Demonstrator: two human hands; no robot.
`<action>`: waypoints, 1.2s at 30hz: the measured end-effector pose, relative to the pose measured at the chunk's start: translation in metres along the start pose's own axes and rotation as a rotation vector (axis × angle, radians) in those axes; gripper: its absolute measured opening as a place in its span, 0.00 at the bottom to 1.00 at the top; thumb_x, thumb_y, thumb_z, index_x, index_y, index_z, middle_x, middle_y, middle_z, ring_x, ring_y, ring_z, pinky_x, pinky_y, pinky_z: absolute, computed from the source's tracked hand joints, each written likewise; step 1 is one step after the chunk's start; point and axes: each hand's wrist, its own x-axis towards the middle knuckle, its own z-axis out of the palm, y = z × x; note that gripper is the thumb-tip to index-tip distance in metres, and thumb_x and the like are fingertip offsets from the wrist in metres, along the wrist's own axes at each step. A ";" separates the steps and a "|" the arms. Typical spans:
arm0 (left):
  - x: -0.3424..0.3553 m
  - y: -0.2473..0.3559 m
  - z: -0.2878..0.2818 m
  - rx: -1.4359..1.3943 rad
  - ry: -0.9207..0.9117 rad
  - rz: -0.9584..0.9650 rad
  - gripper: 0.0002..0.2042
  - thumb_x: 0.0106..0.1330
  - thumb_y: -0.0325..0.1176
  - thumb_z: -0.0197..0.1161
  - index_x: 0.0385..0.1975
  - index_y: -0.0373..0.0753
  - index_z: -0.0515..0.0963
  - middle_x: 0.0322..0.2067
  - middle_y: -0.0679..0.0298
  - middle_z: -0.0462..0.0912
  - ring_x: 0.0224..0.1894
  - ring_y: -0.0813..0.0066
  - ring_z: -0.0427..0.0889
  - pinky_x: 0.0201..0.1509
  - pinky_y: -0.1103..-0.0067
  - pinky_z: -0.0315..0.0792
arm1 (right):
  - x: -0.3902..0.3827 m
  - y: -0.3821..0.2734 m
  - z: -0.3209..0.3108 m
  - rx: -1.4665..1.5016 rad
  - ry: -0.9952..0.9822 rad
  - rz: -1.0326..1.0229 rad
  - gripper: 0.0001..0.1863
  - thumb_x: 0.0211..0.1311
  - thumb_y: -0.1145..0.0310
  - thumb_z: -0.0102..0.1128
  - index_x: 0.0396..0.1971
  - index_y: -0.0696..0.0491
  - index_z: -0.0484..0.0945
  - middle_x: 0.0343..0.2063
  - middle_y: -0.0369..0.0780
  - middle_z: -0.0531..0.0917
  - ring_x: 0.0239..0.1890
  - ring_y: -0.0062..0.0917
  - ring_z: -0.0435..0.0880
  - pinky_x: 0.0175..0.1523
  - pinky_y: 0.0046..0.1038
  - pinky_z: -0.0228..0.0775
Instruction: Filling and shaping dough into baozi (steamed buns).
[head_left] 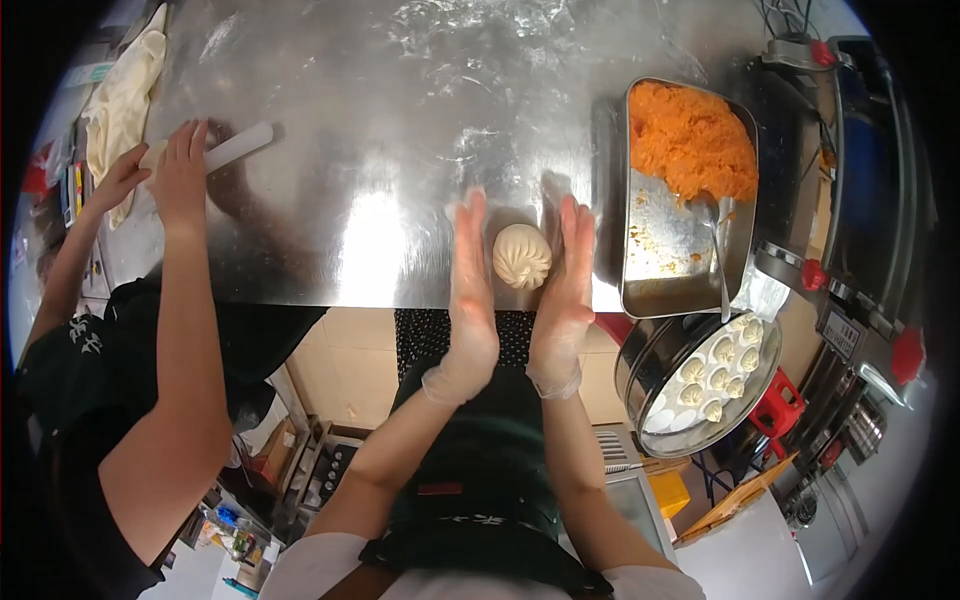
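A pleated raw bun (522,257) sits on the steel table (330,130) near its front edge. On its left side stands my left hand (472,290), gloved in clear plastic, its fingers stretched out and the palm turned toward the bun. My right hand (565,290), gloved alike, is held flat on the other side, fingers straight. The bun lies between the two palms, with narrow gaps visible on both sides. Neither hand grips anything.
A steel tray (640,308) of orange filling (690,140) with a spoon (718,250) stands right. Below it is a round steamer (650,435) holding several small buns. At left, a co-worker's hands (180,175) work dough beside a white rolling pin (240,147) and a dough sheet (125,100).
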 end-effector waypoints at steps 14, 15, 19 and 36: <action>-0.007 -0.005 0.001 -0.019 -0.104 -0.138 0.51 0.61 0.76 0.28 0.73 0.37 0.35 0.73 0.50 0.39 0.75 0.56 0.35 0.76 0.64 0.29 | 0.003 -0.005 -0.013 -0.058 -0.082 0.097 0.58 0.58 0.23 0.28 0.72 0.60 0.41 0.71 0.51 0.52 0.74 0.40 0.48 0.74 0.38 0.38; -0.008 -0.014 -0.001 -0.055 -0.073 -0.054 0.52 0.60 0.76 0.27 0.73 0.37 0.35 0.73 0.50 0.39 0.75 0.56 0.36 0.75 0.64 0.30 | 0.004 -0.008 -0.004 0.088 0.024 0.115 0.61 0.52 0.20 0.24 0.72 0.58 0.41 0.71 0.51 0.50 0.74 0.40 0.45 0.75 0.40 0.34; 0.003 -0.019 -0.007 -0.048 -0.062 -0.054 0.50 0.62 0.75 0.27 0.73 0.37 0.35 0.73 0.50 0.39 0.75 0.56 0.36 0.75 0.64 0.32 | -0.005 0.002 -0.008 -0.012 0.021 0.037 0.60 0.54 0.21 0.24 0.72 0.58 0.41 0.71 0.51 0.50 0.74 0.40 0.46 0.75 0.40 0.35; 0.009 0.001 0.000 -0.081 -0.109 -0.222 0.51 0.61 0.75 0.28 0.72 0.36 0.35 0.73 0.49 0.36 0.75 0.55 0.36 0.75 0.64 0.32 | -0.013 -0.002 0.008 -0.007 0.110 0.167 0.60 0.54 0.21 0.27 0.71 0.59 0.43 0.70 0.50 0.54 0.73 0.38 0.50 0.75 0.38 0.39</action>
